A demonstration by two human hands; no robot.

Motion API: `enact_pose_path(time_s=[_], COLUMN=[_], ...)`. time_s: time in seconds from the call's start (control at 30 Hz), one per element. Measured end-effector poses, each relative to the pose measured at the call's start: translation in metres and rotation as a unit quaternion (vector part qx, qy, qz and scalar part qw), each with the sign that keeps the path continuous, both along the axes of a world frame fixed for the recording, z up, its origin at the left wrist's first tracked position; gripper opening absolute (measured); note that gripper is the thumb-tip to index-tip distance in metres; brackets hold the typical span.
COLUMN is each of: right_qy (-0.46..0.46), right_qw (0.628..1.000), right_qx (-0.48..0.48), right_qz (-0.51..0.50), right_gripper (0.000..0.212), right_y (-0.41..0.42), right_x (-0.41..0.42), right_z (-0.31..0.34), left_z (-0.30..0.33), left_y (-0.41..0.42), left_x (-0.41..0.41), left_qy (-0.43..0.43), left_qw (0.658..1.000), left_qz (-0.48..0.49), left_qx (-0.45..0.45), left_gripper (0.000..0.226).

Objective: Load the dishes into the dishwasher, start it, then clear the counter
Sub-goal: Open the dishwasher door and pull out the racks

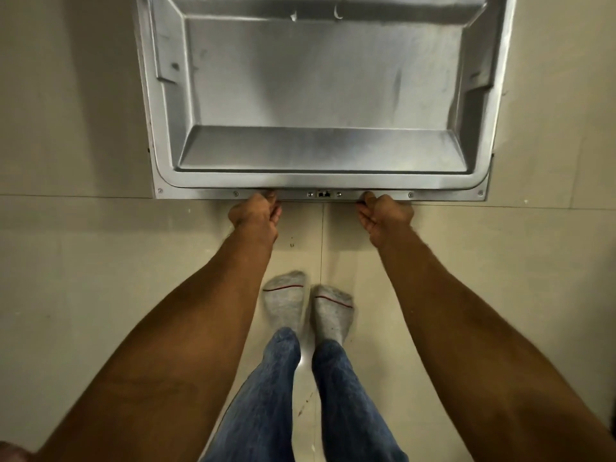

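The dishwasher door [320, 95] hangs open, its steel inner panel facing up and filling the upper half of the view. My left hand [255, 213] grips the door's near edge left of the latch [323, 194], fingers curled under it. My right hand [383, 215] holds the same edge to the right of the latch. No dishes or racks show in this view.
Beige floor tiles [83, 245] spread around and under the door. My feet in grey socks [308, 305] stand just short of the door's near edge, with jeans-clad legs below them.
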State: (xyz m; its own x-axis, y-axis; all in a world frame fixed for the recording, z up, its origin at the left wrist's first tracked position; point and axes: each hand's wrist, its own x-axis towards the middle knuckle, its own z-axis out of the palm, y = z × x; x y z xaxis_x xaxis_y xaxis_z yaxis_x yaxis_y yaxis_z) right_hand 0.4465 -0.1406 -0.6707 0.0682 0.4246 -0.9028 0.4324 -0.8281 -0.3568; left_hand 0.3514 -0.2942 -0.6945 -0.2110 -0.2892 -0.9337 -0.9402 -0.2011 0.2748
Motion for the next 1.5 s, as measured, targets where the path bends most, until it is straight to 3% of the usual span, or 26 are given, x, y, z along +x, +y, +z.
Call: enact_pose_path(time_s=[0.17,0.33,0.43,0.5,0.53,0.6,0.67,0.8,1.13,1.3,1.5], right_qy=[0.004,0.000,-0.012,-0.010,-0.007,-0.004,-0.012,-0.002,-0.027,-0.020,-0.012], right_qw=[1.000,0.989,0.976,0.963,0.951,0.918,0.894,0.870,0.776,0.755,0.726], right_qx=[-0.019,-0.082,-0.034,0.031,0.058,0.086,0.098,0.113,0.199,0.231,0.247], right_qz=[0.009,0.122,0.216,0.267,0.304,0.387,0.436,0.480,0.598,0.614,0.642], right_gripper=[0.011,0.032,0.034,0.025,0.027,0.038,0.055,0.060,0.066,0.065,0.063], right_y=[-0.002,-0.007,-0.007,-0.004,-0.002,0.006,0.017,0.034,0.085,0.127,0.183], right_x=[0.002,0.004,0.000,-0.006,-0.010,-0.020,-0.036,-0.066,-0.144,-0.193,-0.251], right_z=[0.007,0.040,0.074,0.098,0.106,0.129,0.154,0.202,0.288,0.320,0.321], left_z=[0.010,0.054,0.087,0.107,0.117,0.144,0.171,0.217,0.313,0.343,0.348], left_y=[-0.005,-0.007,-0.002,0.001,0.003,0.008,0.015,0.030,0.075,0.116,0.163], left_x=[0.002,0.000,-0.001,-0.006,-0.010,-0.019,-0.033,-0.066,-0.146,-0.196,-0.247], left_qy=[-0.002,-0.048,-0.040,0.026,0.075,0.144,0.169,0.181,0.262,0.293,0.279], left_qw=[0.999,0.982,0.953,0.906,0.863,0.776,0.728,0.700,0.576,0.560,0.568], left_qz=[-0.034,-0.171,-0.299,-0.422,-0.496,-0.608,-0.659,-0.687,-0.761,-0.755,-0.750], left_qx=[0.018,0.057,0.041,-0.029,-0.064,-0.090,-0.087,-0.077,-0.144,-0.172,-0.191], left_gripper=[0.003,0.027,0.029,0.032,0.034,0.041,0.051,0.059,0.056,0.052,0.057])
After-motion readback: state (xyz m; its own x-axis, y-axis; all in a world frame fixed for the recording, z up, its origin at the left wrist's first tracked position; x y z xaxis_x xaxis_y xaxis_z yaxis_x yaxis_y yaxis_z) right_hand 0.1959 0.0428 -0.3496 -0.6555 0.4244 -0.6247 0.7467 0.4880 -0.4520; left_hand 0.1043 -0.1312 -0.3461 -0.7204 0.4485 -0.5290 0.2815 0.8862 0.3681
